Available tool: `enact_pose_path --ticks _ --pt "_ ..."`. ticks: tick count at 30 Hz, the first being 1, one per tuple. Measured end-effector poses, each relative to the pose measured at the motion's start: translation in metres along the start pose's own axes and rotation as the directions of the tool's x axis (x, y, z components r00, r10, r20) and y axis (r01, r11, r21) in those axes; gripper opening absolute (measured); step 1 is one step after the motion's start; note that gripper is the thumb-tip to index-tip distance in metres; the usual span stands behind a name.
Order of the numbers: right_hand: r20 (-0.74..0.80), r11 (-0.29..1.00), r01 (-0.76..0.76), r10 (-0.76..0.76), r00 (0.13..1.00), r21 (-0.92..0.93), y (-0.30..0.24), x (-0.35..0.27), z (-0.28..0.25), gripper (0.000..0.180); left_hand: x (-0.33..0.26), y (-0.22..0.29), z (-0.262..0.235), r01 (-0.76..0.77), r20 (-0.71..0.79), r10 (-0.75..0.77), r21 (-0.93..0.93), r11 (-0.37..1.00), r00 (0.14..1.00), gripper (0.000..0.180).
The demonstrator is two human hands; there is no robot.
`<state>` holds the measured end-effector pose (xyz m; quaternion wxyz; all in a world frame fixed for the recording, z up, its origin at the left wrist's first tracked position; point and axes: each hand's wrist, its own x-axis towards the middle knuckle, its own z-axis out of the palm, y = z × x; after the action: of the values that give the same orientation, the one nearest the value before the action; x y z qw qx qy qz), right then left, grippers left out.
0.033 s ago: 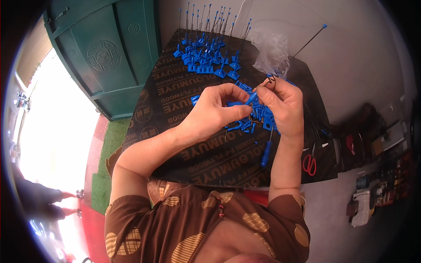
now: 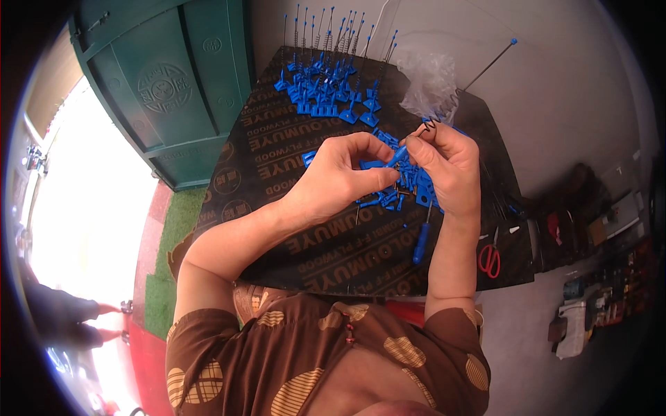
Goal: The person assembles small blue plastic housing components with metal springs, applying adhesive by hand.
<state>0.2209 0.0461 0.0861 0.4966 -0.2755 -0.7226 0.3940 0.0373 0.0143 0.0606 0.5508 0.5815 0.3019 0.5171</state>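
Note:
Over a black plywood board [image 2: 277, 208], both my hands meet on a small blue plastic piece [image 2: 397, 157]. My left hand [image 2: 336, 180] pinches its lower end between thumb and fingers. My right hand [image 2: 449, 170] grips its upper end, and a small dark coiled wire [image 2: 430, 123] sticks out above the fingers. Under the hands lies a loose heap of blue plastic parts [image 2: 406, 194]. Farther back on the board stands a cluster of blue bases with upright thin pins [image 2: 326, 87].
A crumpled clear plastic bag [image 2: 431, 83] lies behind my right hand, beside a long thin rod with a blue tip [image 2: 489, 66]. A blue-handled tool [image 2: 420, 243] and red scissors [image 2: 489, 260] rest near the board's front right. A green door [image 2: 166, 90] stands at left.

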Motion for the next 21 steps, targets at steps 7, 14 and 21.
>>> enact_pose_path --ticks 7,14,21 --pt "-0.052 1.0 0.016 -0.017 0.998 -0.023 0.002 0.001 0.001 0.013 -0.001 0.008 -0.001 0.01 0.003 -0.011 0.223 0.975 1.0 0.03" --pt "-0.06 0.997 0.038 -0.042 0.997 -0.065 0.006 0.006 0.001 0.017 0.007 -0.013 -0.004 -0.036 0.05 0.028 0.163 0.986 0.998 0.036" --pt "-0.082 0.99 0.079 -0.09 0.993 -0.119 0.007 0.009 0.002 0.023 0.013 -0.016 -0.007 -0.053 -0.107 0.091 0.314 0.948 0.99 0.042"
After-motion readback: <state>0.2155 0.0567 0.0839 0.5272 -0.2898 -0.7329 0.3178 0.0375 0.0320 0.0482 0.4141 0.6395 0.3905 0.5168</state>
